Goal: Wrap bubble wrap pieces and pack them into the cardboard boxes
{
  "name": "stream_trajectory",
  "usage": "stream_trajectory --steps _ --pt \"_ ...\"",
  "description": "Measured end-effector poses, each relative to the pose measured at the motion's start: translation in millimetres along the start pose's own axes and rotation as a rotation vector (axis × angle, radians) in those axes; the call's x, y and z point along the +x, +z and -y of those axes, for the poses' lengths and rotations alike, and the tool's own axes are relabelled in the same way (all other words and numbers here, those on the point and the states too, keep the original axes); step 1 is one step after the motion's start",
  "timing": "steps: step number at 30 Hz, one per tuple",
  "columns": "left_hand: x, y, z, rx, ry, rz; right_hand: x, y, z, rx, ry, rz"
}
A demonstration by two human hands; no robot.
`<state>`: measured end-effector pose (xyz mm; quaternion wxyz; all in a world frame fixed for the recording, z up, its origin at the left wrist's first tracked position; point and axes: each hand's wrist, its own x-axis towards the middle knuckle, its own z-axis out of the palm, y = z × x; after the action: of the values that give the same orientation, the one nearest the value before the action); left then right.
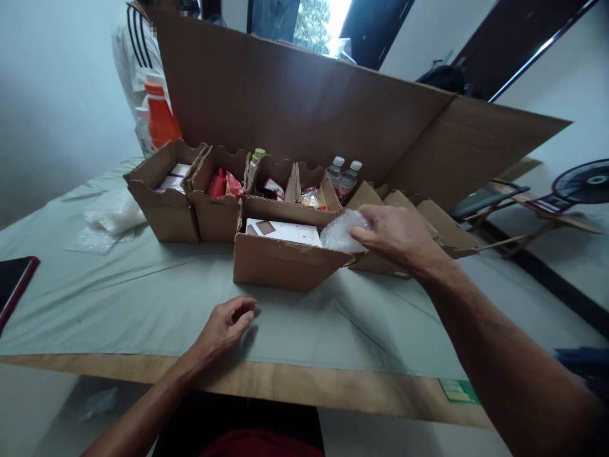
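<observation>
My right hand (390,231) is closed on a crumpled piece of clear bubble wrap (343,231), at the right end of a low cardboard box (280,263). A white carton (285,232) with a brown square printed on it lies inside that box, left of the bubble wrap. On the cloth in front of the box rests my left hand (234,320), its fingers loosely curled. What lies under those fingers, if anything, is hidden.
Behind stand several cardboard bins, one with red packets (223,184). Two clear bottles (347,178), an orange bottle (162,117) and a tall cardboard panel (295,101) are farther back. Bubble wrap (111,216) lies left, near a dark red-edged device (16,285). A person (136,51) stands beyond.
</observation>
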<state>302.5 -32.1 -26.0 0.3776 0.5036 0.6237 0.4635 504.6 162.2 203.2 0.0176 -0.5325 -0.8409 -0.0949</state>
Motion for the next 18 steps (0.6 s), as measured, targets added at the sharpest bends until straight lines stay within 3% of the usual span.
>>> stream_trajectory --steps 2,6,12,18 --pt "-2 -1.3 0 0.017 0.024 0.009 7 -7 13 -0.153 0.001 0.109" --pt "-3 -2.4 0 0.048 0.049 0.021 19 -15 29 -0.27 0.012 0.207" --pt "-3 1.2 8 0.132 0.156 0.022 21 -13 32 -0.346 -0.012 0.178" --pt "-3 0.8 11 0.147 0.186 0.025 30 9 42 -0.272 -0.1 0.217"
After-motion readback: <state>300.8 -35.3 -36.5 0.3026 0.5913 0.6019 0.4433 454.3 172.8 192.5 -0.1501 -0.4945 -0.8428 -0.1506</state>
